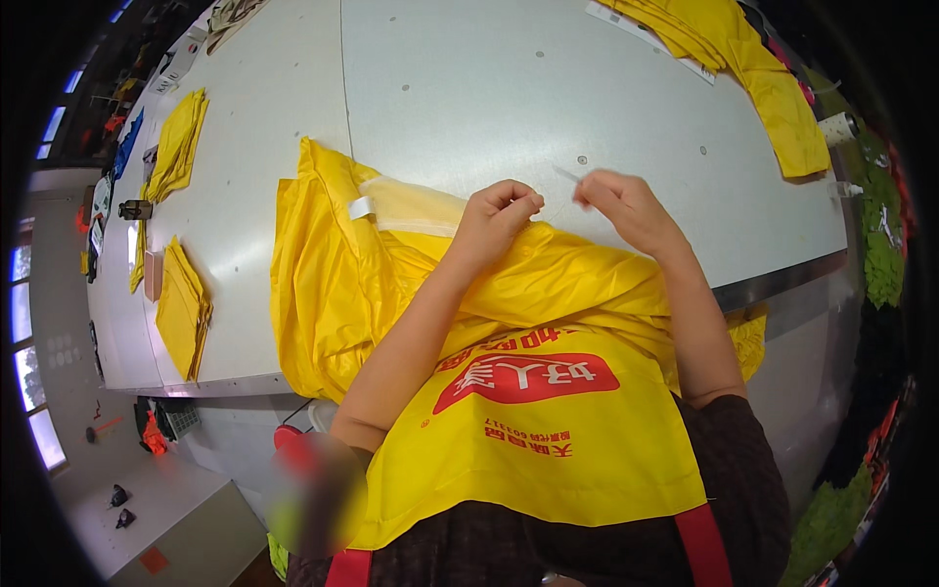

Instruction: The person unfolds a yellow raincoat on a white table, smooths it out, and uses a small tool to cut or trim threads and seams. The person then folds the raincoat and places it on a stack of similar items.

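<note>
A shiny yellow garment [333,284] lies bunched over the table's near edge and against my front. Its pale mesh lining [416,205] shows, with a small white label [361,207] beside it. Just above the garment's far edge, my left hand [499,220] is closed in a pinch; what its fingertips hold, if anything, is too small to make out. My right hand [631,210] is to its right, a short gap apart, closed round a small tool with a thin, pale pointed blade [565,174]. The tool's handle is hidden inside my fingers.
The light grey table [469,88] stretches away from me. Folded yellow pieces [184,308] lie at its left, beside a small dark object [135,209]. More yellow fabric [773,98] lies far right, near a white thread cone [838,129]. I wear a yellow apron [548,470].
</note>
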### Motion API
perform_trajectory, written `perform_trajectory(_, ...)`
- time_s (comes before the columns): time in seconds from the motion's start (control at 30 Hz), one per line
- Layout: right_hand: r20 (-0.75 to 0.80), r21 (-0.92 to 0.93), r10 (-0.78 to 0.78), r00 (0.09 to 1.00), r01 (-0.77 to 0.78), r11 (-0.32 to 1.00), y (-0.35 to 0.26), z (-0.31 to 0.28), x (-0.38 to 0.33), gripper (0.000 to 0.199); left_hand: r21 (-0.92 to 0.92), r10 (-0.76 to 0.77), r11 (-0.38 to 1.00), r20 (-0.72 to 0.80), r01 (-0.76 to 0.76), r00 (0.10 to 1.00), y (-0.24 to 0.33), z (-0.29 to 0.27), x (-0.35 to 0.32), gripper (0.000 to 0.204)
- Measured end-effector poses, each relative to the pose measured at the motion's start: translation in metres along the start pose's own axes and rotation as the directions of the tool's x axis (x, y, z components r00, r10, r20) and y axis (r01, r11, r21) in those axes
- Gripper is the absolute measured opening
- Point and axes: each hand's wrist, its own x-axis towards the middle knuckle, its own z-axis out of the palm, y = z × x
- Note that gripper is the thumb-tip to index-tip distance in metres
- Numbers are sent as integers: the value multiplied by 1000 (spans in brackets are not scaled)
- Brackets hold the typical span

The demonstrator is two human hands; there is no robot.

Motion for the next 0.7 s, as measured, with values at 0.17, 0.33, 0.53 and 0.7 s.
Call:
perform_trajectory(0.17,223,38,70,972,-81,996,27,5,-19,36,-47,-15,999,2,15,1000,-3,2,1,12)
perform_trajectory(0.33,230,35,49,972,-59,998,21,11,-17,37,-78,-14,997,23,16,1000,-4,1,0,12)
perform_trajectory(0.53,248,-35,55,967,-48,998,17,12,-15,37,-119,12,993,43,-7,999,-6,-1,-2,12)
perform_trajectory(0.7,264,-26,19,964,-13,1000,16,12,-16,36,-138,1,990,52,6,999,-5,-1,-4,12)
